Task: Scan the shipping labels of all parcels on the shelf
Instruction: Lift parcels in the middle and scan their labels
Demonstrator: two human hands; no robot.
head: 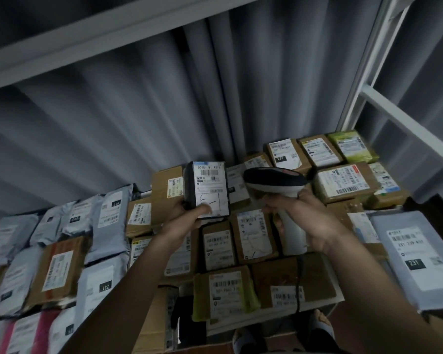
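Lying flat on the shelf (315, 306) are many parcels, packed close side by side. Brown boxes (344, 183) fill the middle and the far right, and grey bags (111, 218) are lined up on the left. One small dark parcel (207, 190) is held up above the others by the left hand (189, 217). It is gripped at its near end, with the thumb pressed on its white label (210, 187). The label is turned to face the camera. Just to its right, a white and black scanner (276, 183) is gripped by its handle in the right hand (304, 221). The scanner's head is kept near the held parcel, not touching it.
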